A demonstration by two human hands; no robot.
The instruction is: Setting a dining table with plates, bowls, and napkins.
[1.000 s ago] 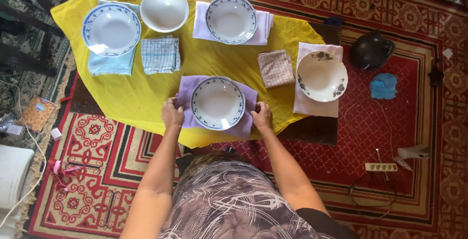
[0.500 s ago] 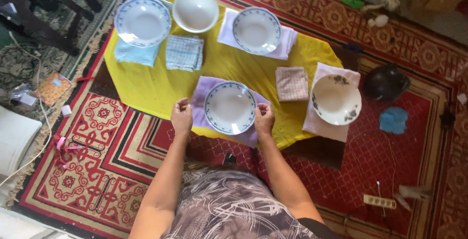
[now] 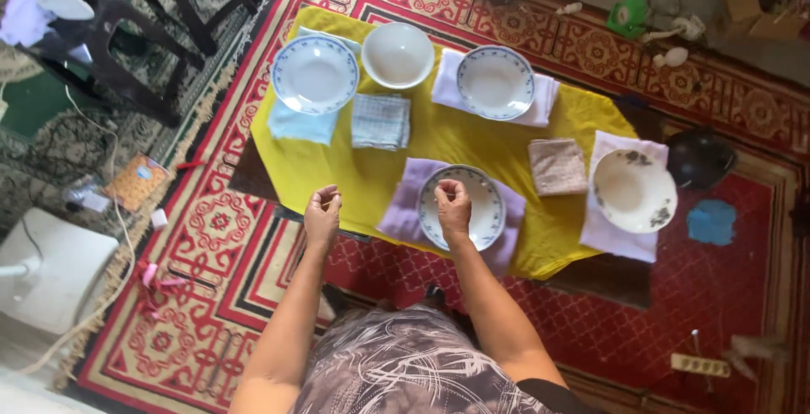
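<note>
Seen from above: left hand (image 3: 322, 211) raised over the near edge of the yellow tablecloth (image 3: 439, 140), fingers curled loosely together, thumb against fingertips, nothing held and nothing touched. Right hand (image 3: 454, 205) likewise lifted, fingers pinched together and empty, hanging over the left part of the blue-rimmed plate (image 3: 463, 207); whether skin meets china cannot be told. That plate resting on a purple napkin (image 3: 406, 203) at the near side of the table, the napkin showing to the left of the plate and at its lower right. Just right of it a folded checked pink cloth (image 3: 557, 166), and further right a flowered bowl (image 3: 634, 190) on a pale pink napkin (image 3: 620, 232) hanging over the cloth's corner. At the far side, left to right: a second blue-rimmed plate (image 3: 315, 74) on a light blue napkin (image 3: 299, 125), a plain white bowl (image 3: 397, 55), a folded blue checked cloth (image 3: 380, 121) just beneath it, and a third blue-rimmed plate (image 3: 495, 82) on a lilac napkin (image 3: 540, 97). All of it on a low table over a red patterned carpet (image 3: 211, 237). Dark chair (image 3: 160, 26) at the upper left; white power strip (image 3: 699, 365) on the carpet at the lower right.
</note>
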